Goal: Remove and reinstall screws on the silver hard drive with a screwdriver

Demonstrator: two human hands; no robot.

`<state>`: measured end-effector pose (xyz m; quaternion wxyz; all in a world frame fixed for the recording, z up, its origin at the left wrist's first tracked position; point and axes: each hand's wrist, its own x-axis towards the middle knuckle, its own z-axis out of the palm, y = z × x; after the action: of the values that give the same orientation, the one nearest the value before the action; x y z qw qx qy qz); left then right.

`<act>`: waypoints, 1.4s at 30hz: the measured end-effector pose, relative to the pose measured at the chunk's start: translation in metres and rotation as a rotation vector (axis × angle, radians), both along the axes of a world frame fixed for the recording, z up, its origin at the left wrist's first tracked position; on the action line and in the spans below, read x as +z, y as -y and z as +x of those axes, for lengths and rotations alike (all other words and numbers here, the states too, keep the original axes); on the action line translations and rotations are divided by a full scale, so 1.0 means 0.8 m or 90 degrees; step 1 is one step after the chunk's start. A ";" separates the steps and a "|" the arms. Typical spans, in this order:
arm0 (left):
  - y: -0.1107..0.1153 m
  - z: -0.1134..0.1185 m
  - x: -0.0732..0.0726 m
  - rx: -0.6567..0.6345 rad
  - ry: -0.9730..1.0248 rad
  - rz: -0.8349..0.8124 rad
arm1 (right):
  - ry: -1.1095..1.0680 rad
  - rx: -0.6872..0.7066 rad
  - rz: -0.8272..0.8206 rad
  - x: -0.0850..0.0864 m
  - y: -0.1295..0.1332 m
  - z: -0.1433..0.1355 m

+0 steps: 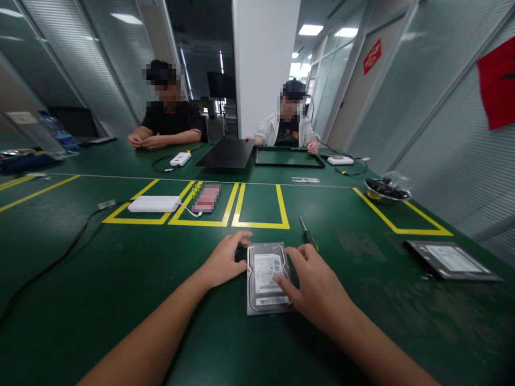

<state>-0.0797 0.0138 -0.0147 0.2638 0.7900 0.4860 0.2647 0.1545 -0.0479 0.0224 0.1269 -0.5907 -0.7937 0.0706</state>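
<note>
Hard drive (pixel 269 279) flanked on desk (pixel 193 343) by half-open hands, left (pixel 225 260), right (pixel 316 284), ungripped; metal bowl (pixel 380 199) filled with dark items (pixel 386 187).

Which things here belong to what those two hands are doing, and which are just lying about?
In the work:
hard drive, between left hand and right hand
screwdriver, probably

Apparently lying about:
white box with cable
pink object
bowl of dark items
second drive, though possibly related
</note>
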 end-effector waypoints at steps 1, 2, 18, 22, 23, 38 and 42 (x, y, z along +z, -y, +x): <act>0.001 0.000 0.001 -0.008 -0.003 -0.005 | 0.010 0.002 -0.027 0.002 0.006 -0.004; 0.002 -0.001 0.002 -0.015 -0.008 -0.011 | 0.022 0.003 -0.046 0.005 0.011 -0.008; 0.022 0.006 0.012 -0.145 -0.046 -0.046 | 0.222 -0.029 -0.160 0.017 0.030 -0.056; 0.032 0.014 0.019 -0.159 -0.082 -0.051 | 0.253 -0.022 -0.181 0.018 0.032 -0.054; 0.034 0.016 0.020 -0.160 -0.089 -0.050 | 0.256 -0.018 -0.180 0.017 0.033 -0.052; 0.035 0.013 0.022 -0.244 -0.131 -0.099 | 0.246 0.155 -0.077 -0.008 0.056 0.024; 0.035 0.013 0.020 -0.236 -0.132 -0.105 | 0.238 0.188 -0.065 -0.011 0.061 0.052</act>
<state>-0.0690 -0.0140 0.0015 0.3201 0.8645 0.3773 0.0885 0.1960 -0.0971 0.0135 -0.0639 -0.4763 -0.8768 0.0175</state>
